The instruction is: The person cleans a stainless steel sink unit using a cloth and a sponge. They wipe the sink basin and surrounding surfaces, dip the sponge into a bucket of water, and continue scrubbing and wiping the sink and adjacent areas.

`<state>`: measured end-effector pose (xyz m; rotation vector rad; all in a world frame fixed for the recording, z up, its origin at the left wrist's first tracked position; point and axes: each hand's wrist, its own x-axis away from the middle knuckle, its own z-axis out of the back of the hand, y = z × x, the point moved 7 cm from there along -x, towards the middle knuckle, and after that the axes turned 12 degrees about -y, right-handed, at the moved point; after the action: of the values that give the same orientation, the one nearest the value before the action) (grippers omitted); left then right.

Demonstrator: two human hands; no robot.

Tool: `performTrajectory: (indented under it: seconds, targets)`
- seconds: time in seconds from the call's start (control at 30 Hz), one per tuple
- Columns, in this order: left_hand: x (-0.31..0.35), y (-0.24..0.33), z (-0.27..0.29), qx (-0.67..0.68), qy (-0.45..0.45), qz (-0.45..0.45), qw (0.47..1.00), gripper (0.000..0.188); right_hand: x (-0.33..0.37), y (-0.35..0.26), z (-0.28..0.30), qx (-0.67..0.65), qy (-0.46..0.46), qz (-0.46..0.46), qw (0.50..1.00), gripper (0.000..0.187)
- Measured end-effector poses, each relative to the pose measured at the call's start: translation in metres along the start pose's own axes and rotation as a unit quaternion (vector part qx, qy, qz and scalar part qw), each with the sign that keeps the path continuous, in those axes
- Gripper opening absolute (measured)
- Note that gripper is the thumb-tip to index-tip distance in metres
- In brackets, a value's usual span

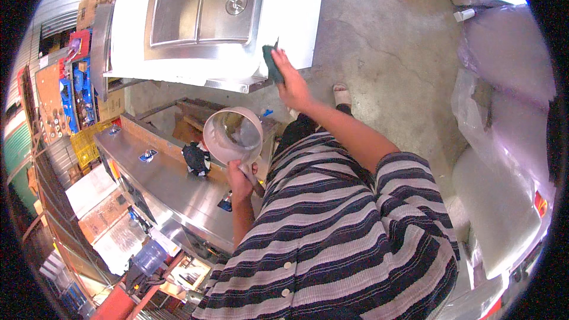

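A green pad (272, 63) stood at the near right corner of a steel sink unit (293, 15), held in the worker's right hand (291, 83), its fingers laid nearly straight along the pad. Glare off the pale top made it hard to tell whether pad and metal touched. Good work there called for the pad kept flat, with light, even pressure along the edge and fingertips clear of the metal's corner.

The left hand (238, 179) was closed around the handle of a round, pale pot (233, 136), which hung tilted beside the worker's body; a level grip seemed wise to keep its contents in. Beyond the corner lay the sink's bowl, with a round drain (236, 3).

To the left, a long steel bench (172, 192), with a black bundle (195, 159) on it, ran close by the left forearm and left little room to swing the pot. A wooden frame (184, 120) filled the space between bench and sink unit. A shoe (342, 95) showed on the concrete floor, and bubble wrap (498, 207) was heaped along the right side, well apart from the pad.
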<state>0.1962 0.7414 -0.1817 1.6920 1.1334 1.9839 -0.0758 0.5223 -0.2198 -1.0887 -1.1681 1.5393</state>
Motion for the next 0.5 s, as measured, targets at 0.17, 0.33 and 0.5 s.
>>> performTrajectory:
  seconds: [0.17, 0.33, 0.5]
  targets:
    - [-0.001, -0.007, 0.001, 0.001, -0.003, 0.015, 1.0, 0.039, -0.004, -0.007, 0.005, 0.0, -0.004, -0.02, 1.0, 0.084]
    - [0.006, 0.0, -0.012, 0.018, 0.023, -0.009, 1.0, 0.039, 0.054, -0.011, -0.024, -0.054, -0.086, -0.009, 0.995, 0.086]
    - [-0.001, -0.01, 0.002, -0.034, -0.027, -0.011, 0.999, 0.039, 0.051, 0.003, 0.017, -0.069, -0.03, -0.097, 0.992, 0.061]
